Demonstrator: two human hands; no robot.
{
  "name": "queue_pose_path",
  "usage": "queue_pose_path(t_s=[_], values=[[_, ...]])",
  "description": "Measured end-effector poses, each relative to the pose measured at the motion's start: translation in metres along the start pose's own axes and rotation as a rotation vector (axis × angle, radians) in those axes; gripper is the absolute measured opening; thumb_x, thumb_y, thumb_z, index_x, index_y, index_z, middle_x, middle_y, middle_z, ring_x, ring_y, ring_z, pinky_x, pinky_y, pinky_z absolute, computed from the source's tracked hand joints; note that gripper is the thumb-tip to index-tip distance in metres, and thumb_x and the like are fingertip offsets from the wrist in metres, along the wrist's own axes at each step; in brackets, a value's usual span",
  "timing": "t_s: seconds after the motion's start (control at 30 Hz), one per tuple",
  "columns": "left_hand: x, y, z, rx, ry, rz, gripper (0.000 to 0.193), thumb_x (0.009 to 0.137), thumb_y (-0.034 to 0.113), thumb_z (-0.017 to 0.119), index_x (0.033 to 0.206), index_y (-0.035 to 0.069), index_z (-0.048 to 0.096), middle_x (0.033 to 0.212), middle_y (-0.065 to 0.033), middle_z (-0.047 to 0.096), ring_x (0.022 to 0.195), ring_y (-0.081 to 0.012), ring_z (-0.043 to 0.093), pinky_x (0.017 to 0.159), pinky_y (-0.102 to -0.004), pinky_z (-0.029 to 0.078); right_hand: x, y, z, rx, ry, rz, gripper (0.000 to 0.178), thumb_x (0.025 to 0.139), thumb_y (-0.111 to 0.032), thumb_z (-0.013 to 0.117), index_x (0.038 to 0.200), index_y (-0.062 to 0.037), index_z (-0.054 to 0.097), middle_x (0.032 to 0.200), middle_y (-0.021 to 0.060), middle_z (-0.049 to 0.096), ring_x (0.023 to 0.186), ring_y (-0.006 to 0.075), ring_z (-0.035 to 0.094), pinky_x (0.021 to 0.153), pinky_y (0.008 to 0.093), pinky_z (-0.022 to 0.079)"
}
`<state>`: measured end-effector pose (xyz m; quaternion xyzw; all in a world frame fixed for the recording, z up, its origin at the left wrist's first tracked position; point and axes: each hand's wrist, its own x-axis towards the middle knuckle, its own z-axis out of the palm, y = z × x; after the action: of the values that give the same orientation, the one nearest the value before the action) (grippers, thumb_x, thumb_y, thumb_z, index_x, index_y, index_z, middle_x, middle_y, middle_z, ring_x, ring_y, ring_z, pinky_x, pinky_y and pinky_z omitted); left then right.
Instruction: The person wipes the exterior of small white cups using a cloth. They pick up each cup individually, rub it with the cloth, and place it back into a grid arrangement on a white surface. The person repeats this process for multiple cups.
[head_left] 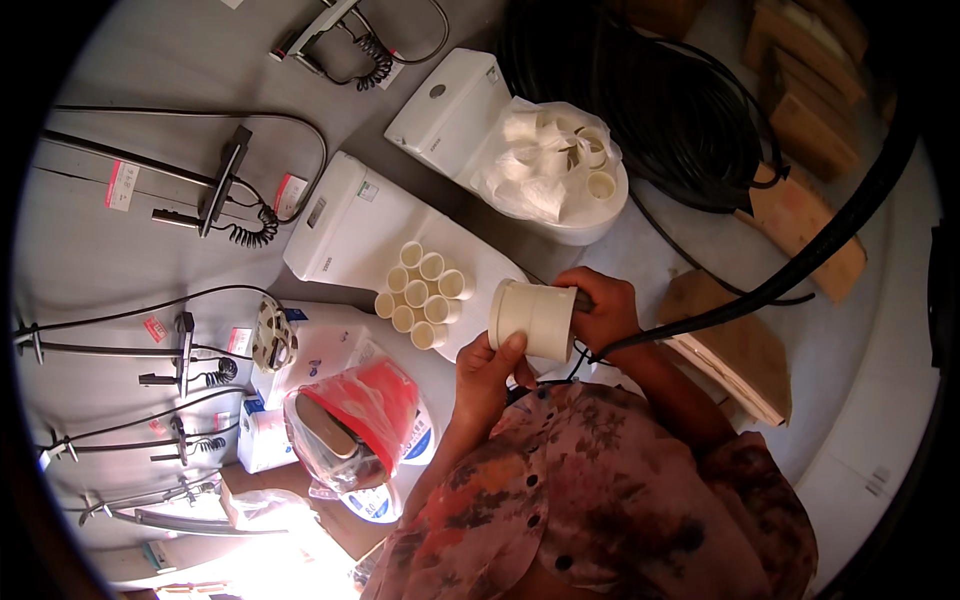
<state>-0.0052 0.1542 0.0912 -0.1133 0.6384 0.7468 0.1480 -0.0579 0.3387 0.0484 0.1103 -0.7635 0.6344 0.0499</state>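
Note:
A cream plastic pipe coupling (535, 318), wide and short with a raised band at its left end, is held in front of my chest, lying on its side. My left hand (487, 375) grips it from below, thumb pressed on its outer wall. My right hand (608, 308) is closed at the coupling's right end, around a small dark thing (582, 299) mostly hidden by the fingers. Just left of my hands, several smaller cream pipe fittings (416, 292) stand upright in close rows on the lid of a white toilet (375, 220).
Behind, a second toilet (440, 115) bears a clear plastic bag of cream fittings (545, 160). Coiled black hose (640, 110) lies far right, with cardboard boxes (735, 350) nearer. A red bag (350, 415) sits at left on another toilet. Shower fixtures (215, 185) line the left wall.

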Motion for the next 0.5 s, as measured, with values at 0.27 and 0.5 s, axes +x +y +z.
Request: queue_pose_path(t_s=[0.27, 0.5], values=[[0.003, -0.001, -0.012, -0.083, -0.153, -0.033, 0.025, 0.096, 0.024, 0.06, 0.1, -0.001, 0.063, 0.066, -0.0059, 0.061, 0.057, -0.0132, 0.059, 0.057, -0.027, 0.047, -0.006, -0.009, -0.001, -0.07, 0.176, -0.106, 0.022, 0.071, -0.003, 0.072, 0.092, -0.0016, 0.064, 0.082, 0.0111, 0.065, 0.074, 0.0233, 0.066, 0.068, 0.0312, 0.051], [0.005, -0.004, -0.009, -0.066, -0.222, 0.077, 0.025, 0.09, 0.007, 0.065, 0.114, 0.0, 0.061, 0.091, -0.0054, 0.066, 0.078, -0.0107, 0.061, 0.072, -0.0258, 0.05, -0.001, 0.003, 0.007, 0.357, 0.12, 0.289, 0.011, 0.082, -0.008, 0.069, 0.09, -0.0021, 0.064, 0.079, 0.0014, 0.065, 0.075, 0.0098, 0.062, 0.065, 0.0265, 0.049]])
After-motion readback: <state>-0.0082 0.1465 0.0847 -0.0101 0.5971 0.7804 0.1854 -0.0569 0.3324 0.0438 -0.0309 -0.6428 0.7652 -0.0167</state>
